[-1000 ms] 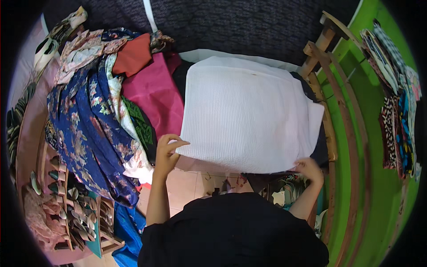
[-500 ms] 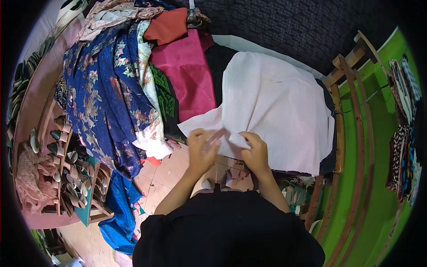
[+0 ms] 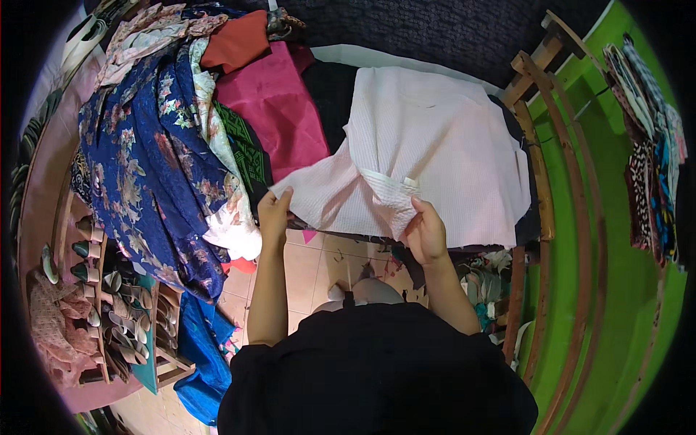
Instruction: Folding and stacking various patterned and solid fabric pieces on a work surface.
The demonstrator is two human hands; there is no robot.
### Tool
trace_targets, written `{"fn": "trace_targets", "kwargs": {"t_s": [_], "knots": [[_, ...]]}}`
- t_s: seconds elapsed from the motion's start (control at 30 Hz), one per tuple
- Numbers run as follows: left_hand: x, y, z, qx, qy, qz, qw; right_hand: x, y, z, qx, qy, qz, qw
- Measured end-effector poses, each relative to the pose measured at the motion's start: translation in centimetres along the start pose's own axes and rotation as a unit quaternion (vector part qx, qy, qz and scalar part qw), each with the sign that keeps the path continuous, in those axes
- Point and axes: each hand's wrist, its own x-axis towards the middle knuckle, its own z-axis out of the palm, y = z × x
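Note:
A large piece of pale pink, finely textured fabric [image 3: 449, 145] lies over a dark surface in front of me. My left hand [image 3: 275, 210] pinches its left corner and holds it out to the left. Toward the middle of the near edge, my right hand [image 3: 426, 232] grips a gathered, folded-over part of the same fabric. Between the hands the cloth is stretched and creased, and a whitish strip runs across the folded part just beyond my right hand. The right fingertips are partly hidden by the cloth.
Left of the fabric lie a magenta cloth [image 3: 279, 109] and a heap of navy floral cloth [image 3: 159, 167]. Shoes stand on a rack [image 3: 130, 312] at lower left. A wooden frame [image 3: 551, 145] borders the right, beside folded cloths [image 3: 645, 159]. Scraps dot the tiled floor [image 3: 297, 279].
My hands have moved apart, the left one outward to the left with the fabric's corner. The cloth between them has spread open, and the whole view has shifted slightly.

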Motion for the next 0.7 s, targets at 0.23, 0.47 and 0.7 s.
{"fn": "trace_targets", "kwargs": {"t_s": [0.23,0.47,0.7], "knots": [[-6.6,4.7,4.9,-0.057,-0.068,0.183,0.979,-0.5,1.2,-0.9,-0.078,-0.049,-0.045,0.995],[-9.2,2.9,6.1,0.074,-0.224,0.361,0.902,-1.1,2.2,2.2,-0.190,-0.114,-0.042,0.974],[-10.4,4.3,6.2,0.173,-0.220,0.454,0.846,-3.3,3.3,4.0,-0.229,-0.136,-0.078,0.961]]}}
